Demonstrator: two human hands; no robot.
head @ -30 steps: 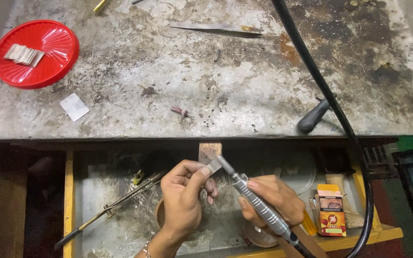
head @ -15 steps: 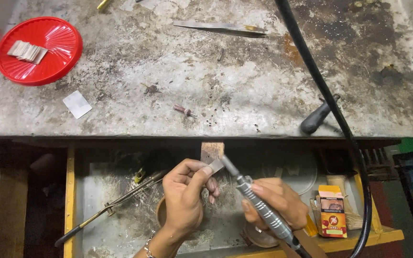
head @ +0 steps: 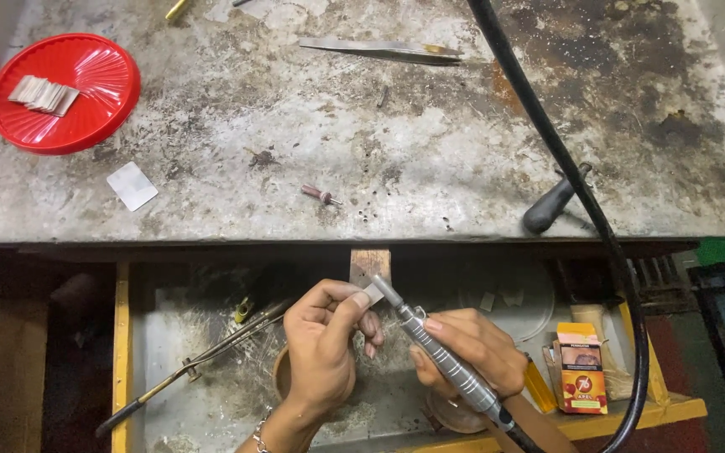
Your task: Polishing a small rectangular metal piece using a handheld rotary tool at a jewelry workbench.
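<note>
Two hands at work over an open drawer point(head: 211, 335) below the bench point(head: 396, 159). Wrists and forearms cut off by bottom edge; a bracelet shows at the left wrist.

Left hand point(head: 322, 352): thumb and forefinger pinch a small pale metal piece point(head: 374, 293). Only a corner of it shows past the fingertips; its full shape cannot be made out. It sits at the foot of a short wooden peg point(head: 370, 265) jutting from the bench edge.

Right hand point(head: 473, 351): fingers wrapped round a ribbed metal handpiece point(head: 442, 361), held slanted, tip up-left. The tip meets the metal piece just beside the left fingertips; the bit itself is too small to see. A thick black cable point(head: 564, 168) runs from the handpiece's lower end, loops right, and crosses the bench to the top edge.

Bench top: grey sheet metal, scuffed, stained dark toward the right. On it:
- red ridged plastic plate point(head: 86, 101), far left, holding a fan of small pale metal slips point(head: 44, 93)
- loose white square point(head: 132, 185) near the plate
- small pink-headed bit point(head: 320, 195), mid-bench
- long tweezers point(head: 383, 49) at top
- black tool handle point(head: 551, 201) beside the cable

Drawer: dusty metal floor, yellow wooden rim. A long thin rod tool point(head: 186, 369) lies left of the hands; an orange carton point(head: 581, 369) stands at right.
</note>
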